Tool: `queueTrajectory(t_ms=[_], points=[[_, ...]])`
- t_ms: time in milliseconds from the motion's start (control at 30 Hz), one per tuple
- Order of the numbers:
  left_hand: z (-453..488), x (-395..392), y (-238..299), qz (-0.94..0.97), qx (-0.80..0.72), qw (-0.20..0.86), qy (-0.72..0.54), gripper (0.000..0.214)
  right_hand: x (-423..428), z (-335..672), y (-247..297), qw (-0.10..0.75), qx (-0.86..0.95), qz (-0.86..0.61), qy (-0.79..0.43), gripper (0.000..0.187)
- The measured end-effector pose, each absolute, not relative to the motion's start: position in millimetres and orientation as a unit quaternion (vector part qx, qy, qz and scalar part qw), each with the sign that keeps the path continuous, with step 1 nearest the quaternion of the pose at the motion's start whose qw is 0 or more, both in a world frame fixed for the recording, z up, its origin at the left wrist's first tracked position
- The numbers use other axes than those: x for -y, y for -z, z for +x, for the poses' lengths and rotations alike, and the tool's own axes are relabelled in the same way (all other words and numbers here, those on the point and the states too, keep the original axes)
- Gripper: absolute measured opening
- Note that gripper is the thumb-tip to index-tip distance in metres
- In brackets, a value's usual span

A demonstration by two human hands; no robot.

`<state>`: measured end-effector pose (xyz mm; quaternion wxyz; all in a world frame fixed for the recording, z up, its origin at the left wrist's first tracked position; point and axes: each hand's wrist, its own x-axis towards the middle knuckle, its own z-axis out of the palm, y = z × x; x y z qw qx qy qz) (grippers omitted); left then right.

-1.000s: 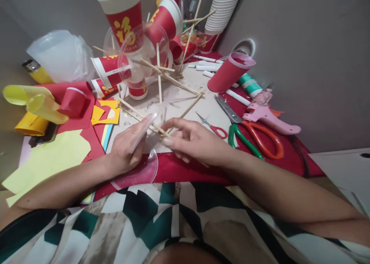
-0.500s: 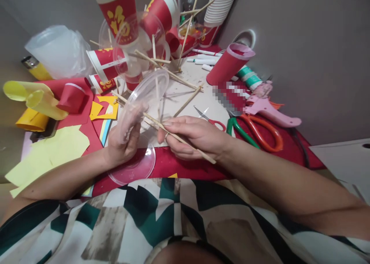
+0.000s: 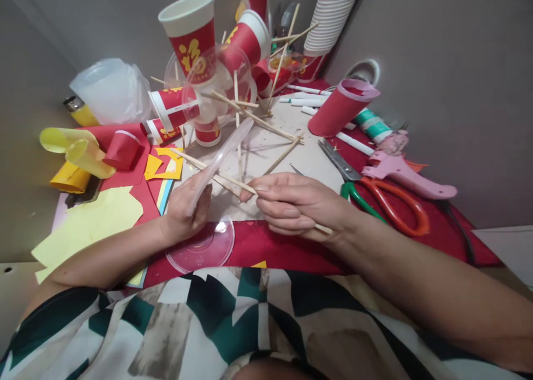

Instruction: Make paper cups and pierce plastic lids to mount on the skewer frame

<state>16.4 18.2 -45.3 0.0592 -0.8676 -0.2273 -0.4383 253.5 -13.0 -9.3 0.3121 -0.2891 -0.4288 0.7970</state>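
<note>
My left hand [image 3: 182, 209] is closed on a clear plastic lid [image 3: 228, 148], which stands tilted and almost edge-on to me. A thin wooden stick [image 3: 239, 184] runs across at the lid, its far end showing beyond it. My right hand [image 3: 297, 202] grips this stick, whose near end pokes out below the palm. A second stick piece [image 3: 226, 185] lies just under the first, close to the right fingertips; whether the two are joined I cannot tell. Another clear round lid [image 3: 200, 252] lies flat on the red cloth below my left hand.
A red-and-white paper cup [image 3: 192, 41] tops a structure of cups, clear lids and sticks. On the right are a red paper tube [image 3: 339, 109], large scissors [image 3: 385, 199] and a pink tool [image 3: 416, 176]. Yellow paper [image 3: 89, 227] and rolled paper lie left.
The lid in my left hand has turned more edge-on. My right fingers have closed further round the stick. The whole view has shifted slightly, so the table appears further right and lower.
</note>
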Motion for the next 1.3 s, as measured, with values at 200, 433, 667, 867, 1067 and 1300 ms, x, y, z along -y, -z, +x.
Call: queueTrajectory(t_ms=[200,433,667,867,1067,1300], points=[[13,-15,48,-0.857,0.243,-0.035,0.452,0.062,20,249,14,0.342,0.6,-0.383,-0.613,0.036],[11,-15,52,-0.856,0.264,-0.021,0.443,0.06,22,248,19,0.373,0.699,-0.415,-0.448,0.023],[13,-14,44,-0.851,0.256,0.028,0.458,0.052,13,251,16,0.265,0.48,-0.287,-0.785,0.028],[10,-16,51,-0.857,0.262,-0.004,0.444,0.056,22,245,26,0.374,0.755,-0.439,-0.314,0.024],[10,-17,51,-0.863,0.237,0.011,0.446,0.058,16,246,25,0.345,0.591,-0.353,-0.638,0.028],[10,-16,50,-0.852,0.246,-0.016,0.463,0.056,15,245,23,0.326,0.607,-0.379,-0.618,0.028]])
